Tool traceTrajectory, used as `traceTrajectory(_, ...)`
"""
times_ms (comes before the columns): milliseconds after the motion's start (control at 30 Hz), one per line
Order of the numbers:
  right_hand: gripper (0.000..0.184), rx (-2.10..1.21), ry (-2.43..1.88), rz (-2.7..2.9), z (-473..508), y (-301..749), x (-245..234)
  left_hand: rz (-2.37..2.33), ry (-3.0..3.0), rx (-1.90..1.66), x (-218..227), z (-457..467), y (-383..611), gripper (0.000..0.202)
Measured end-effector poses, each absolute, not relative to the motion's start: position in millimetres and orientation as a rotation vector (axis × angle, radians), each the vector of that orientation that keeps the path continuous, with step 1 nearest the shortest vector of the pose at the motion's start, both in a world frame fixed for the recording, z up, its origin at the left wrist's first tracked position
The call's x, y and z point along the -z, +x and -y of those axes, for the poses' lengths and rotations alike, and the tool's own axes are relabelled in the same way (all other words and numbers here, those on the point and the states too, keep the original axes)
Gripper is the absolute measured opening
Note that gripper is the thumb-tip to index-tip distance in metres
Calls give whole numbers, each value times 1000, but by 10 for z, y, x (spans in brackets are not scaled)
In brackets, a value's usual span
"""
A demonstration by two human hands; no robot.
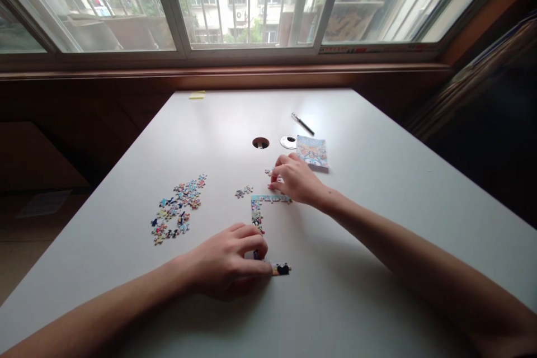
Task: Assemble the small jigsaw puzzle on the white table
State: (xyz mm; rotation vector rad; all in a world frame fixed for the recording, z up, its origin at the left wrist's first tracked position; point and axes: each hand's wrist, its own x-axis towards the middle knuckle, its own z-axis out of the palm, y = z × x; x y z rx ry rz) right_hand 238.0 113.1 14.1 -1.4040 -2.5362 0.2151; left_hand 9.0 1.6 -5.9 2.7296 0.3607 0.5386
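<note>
A partly joined jigsaw border [257,208] lies on the white table [377,268], with a top strip, a left column and a short bottom strip [281,269]. My left hand [229,260] rests at the lower left corner of that border, fingers curled and pressed on the pieces there. My right hand [296,179] is beyond the top strip, fingertips pinched on a small loose piece [269,172]. A small cluster of pieces [244,192] sits just left of the top strip. A spread of several loose pieces [178,208] lies to the left.
A small printed puzzle picture card [312,152] lies behind my right hand. A round cable hole [260,142], its white cap [288,142], a pen [302,123] and a yellow sticky note [197,95] are farther back. The window sill runs behind the table.
</note>
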Motion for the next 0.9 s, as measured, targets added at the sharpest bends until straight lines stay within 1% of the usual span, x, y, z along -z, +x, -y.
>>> traceTrajectory(167,11,-170,-1386,2573,-1121,2345,-164,-367,2736,-519,50,-14,85,30)
traceTrajectory(400,6,-247,-1295,2575,-1145,2288,-170,-382,2747,-507,46,-9,85,34)
traceTrajectory(467,2,-275,-1275,2551,-1097,2285,-167,-380,2749,-507,54,-10,82,36)
traceTrajectory(567,4,-402,-1219,2494,-842,2365,-151,-378,2754,-510,54,-10,82,38)
traceTrajectory(633,3,-665,-1058,2372,-566,2483,-124,-373,2763,-511,44,-7,87,38)
traceTrajectory(700,4,-822,-897,2336,-288,2629,-79,-377,2778,-494,30,-4,92,38)
traceTrajectory(800,13,-904,-696,2337,-30,2800,20,-387,2804,-441,15,5,101,38)
traceTrajectory(900,16,-877,-625,2385,5,2839,128,-391,2841,-409,18,17,109,40)
